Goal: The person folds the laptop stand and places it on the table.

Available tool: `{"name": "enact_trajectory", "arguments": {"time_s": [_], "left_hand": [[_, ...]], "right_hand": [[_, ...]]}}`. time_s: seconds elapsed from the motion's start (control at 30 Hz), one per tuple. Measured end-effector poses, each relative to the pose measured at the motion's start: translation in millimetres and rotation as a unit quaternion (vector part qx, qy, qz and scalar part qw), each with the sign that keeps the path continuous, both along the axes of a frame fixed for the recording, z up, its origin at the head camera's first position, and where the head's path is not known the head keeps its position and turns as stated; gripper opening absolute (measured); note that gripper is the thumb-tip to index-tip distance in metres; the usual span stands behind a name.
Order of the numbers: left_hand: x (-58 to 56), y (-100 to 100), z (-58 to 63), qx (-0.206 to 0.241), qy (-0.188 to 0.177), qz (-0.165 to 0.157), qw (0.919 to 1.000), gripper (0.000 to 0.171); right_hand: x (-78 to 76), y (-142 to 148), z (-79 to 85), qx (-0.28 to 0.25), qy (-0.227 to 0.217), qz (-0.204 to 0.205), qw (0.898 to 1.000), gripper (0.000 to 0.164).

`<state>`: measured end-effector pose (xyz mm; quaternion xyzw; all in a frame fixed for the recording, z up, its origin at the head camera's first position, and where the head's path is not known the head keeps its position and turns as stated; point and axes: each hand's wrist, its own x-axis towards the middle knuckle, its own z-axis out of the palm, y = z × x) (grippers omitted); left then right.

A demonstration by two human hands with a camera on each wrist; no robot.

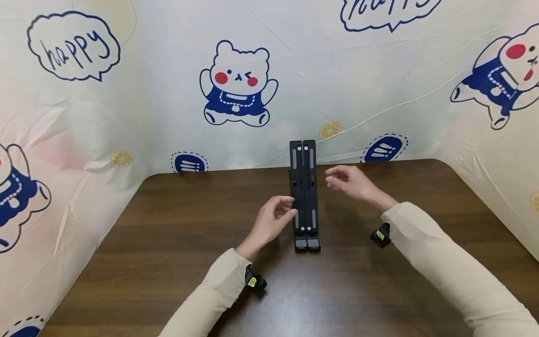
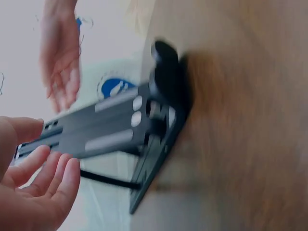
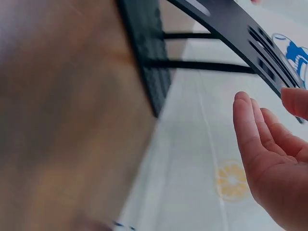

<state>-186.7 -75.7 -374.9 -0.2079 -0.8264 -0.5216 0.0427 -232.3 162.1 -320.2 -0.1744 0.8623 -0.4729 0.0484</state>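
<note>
A black folding laptop stand [image 1: 304, 196] with grey pads and pale round rivets stands on the table, its top tilted up on struts above a base. In the left wrist view the stand [image 2: 113, 118] shows its front lips and a thin strut. My left hand [image 1: 273, 220] is at the stand's left edge, fingers loosely bent; whether the fingertips touch it cannot be told. My right hand [image 1: 351, 182] hovers to the right of the upper part, apart from it, holding nothing. In the right wrist view its fingers [image 3: 248, 118] lie near the stand's underside [image 3: 207, 67].
The brown wooden table [image 1: 168, 243] has rounded back corners. Behind and beside it hangs a pale sheet [image 1: 168, 107] with printed bears and lettering. Small black cameras [image 1: 381, 235] are strapped to both wrists.
</note>
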Motion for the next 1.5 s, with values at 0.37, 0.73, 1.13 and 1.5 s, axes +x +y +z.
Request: {"name": "enact_trajectory", "arguments": {"time_s": [0.37,0.73,1.13,1.5], "left_hand": [[17.8,6.1,-6.5,0.0,-0.103,-0.09,0.9906,0.029],[26.6,11.3,-23.2,-0.006,-0.151,-0.133,0.9795,0.024],[24.9,14.2,-31.9,-0.036,-0.169,-0.147,0.9739,0.021],[23.8,11.6,-37.0,-0.056,-0.135,-0.146,0.9785,0.016]], "right_hand": [[-27.7,-10.3,55.7,0.086,0.109,-0.038,0.99,0.033],[-55.5,-27.6,68.3,0.105,0.135,-0.039,0.984,0.031],[-72.9,-32.7,63.5,0.029,0.079,-0.023,0.996,0.028],[-78.2,-42.1,50.5,-0.014,0.039,-0.031,0.999,0.026]]}}
